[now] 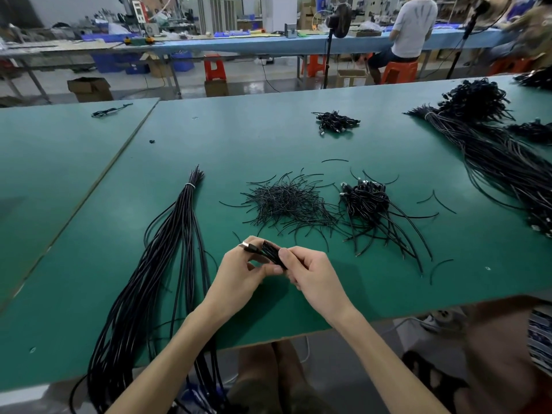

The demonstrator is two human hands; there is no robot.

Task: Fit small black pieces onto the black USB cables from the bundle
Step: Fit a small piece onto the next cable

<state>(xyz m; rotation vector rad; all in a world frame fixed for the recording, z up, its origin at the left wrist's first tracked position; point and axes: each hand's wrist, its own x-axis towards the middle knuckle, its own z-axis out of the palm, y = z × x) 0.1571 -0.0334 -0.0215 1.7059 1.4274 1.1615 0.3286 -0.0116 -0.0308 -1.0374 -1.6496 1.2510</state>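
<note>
1. We hold one black USB cable [270, 254], folded into a short hank, above the near middle of the green bench [268, 138]. Our left hand [242, 274] pinches the end with the silver plug [246, 245], which pokes out past the fingers. Our right hand [313, 276] has its fingers curled round the folded strands
2. The bundle [179, 234] of long black cables lies to our left, bound near its far end by a white tie [189, 185]; its near end hangs over the bench's front edge
3. The small black pieces [286, 201] lie in a loose heap just beyond our hands, with a pile of coiled cables [369, 198] just to its right
4. Any writing on the cardboard boxes [89, 89] on the floor behind is too blurred for us to read
5. A strip of bare green surface lies between our hands and the heap. A seam [119, 162] runs diagonally across the bench at left, and a large mass of cables [493, 156] crowds the right side
</note>
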